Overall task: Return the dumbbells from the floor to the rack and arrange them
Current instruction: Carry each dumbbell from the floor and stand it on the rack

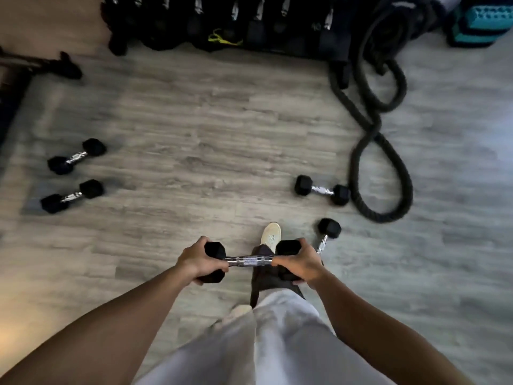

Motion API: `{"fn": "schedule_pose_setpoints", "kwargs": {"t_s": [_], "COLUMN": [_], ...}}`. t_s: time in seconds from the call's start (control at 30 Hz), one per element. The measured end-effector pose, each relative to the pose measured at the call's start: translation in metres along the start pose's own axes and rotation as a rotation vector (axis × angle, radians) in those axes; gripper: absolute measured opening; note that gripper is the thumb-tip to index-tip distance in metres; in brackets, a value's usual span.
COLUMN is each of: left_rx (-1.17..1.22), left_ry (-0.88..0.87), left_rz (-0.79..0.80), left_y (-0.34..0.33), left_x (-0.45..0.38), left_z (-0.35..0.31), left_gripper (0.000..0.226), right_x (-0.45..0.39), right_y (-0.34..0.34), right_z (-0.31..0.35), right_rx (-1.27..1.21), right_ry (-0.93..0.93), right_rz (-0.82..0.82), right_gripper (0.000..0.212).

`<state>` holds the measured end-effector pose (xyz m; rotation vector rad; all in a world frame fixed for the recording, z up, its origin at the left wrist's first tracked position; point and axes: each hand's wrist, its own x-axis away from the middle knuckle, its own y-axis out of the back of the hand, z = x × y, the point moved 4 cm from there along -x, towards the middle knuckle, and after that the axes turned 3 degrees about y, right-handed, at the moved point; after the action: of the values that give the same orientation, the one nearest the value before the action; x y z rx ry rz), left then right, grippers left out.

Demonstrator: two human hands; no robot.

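A black hex dumbbell (251,261) with a chrome knurled handle is held level above the floor (194,151), near the person and just in front of their legs. The left hand (198,261) curls round its left head, fingers wrapped over the top and reaching the handle's end; the right hand (298,263) grips the right head the same way.

Just right of the right hand, a second dumbbell (326,236) lies on the floor, its near end hidden behind that hand. Farther right and a little farther off, a third dumbbell (322,190) lies nearly touching a thick black battle rope (380,162) that loops across the floor. Well apart on the left lie two more dumbbells, one farther (77,156) and one nearer (72,195), side by side and angled alike.

At the far edge stands the dark dumbbell rack (222,23), with rows of chrome handles showing dimly; a yellow-green strap (222,38) lies at its foot. A teal and black object (483,20) sits at the far right corner. Below the held dumbbell a pale shoe (271,234) points toward the rack, and light trousers (277,343) fill the near middle.
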<state>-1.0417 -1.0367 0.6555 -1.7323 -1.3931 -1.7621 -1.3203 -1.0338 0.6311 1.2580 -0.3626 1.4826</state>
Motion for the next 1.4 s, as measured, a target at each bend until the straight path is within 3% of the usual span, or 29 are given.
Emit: {"fn": "schedule_pose_setpoints", "kwargs": {"t_s": [0.27,0.43,0.9,1.13,1.4], "left_rx": [0.13,0.153,0.186,0.223,0.17], "left_ry": [0.001,0.011,-0.052,-0.03,-0.013], "left_rz": [-0.105,-0.087,-0.054,-0.074,-0.124], "left_y": [0.124,0.201,0.498,0.623,0.759], "left_x": [-0.056,-0.11,-0.277,-0.358,-0.434], "left_z": [-0.134,-0.207,-0.411,-0.495,-0.588], "left_gripper": [0.08,0.077,0.07,0.072,0.079], "right_x": [-0.092,-0.144,-0.28,-0.36,-0.435], "right_y": [0.056,0.083,0.101,0.102,0.101], "right_z": [0.207,0.322,0.694,0.859,1.025], "right_rx": [0.103,0.173,0.131,0.163,0.148], "right_ry": [0.067,0.046,0.11,0.123,0.182], "right_rz": [0.05,0.091,0.036,0.104,0.118], "right_gripper": [0.073,0.066,0.064,0.07,0.054]}}
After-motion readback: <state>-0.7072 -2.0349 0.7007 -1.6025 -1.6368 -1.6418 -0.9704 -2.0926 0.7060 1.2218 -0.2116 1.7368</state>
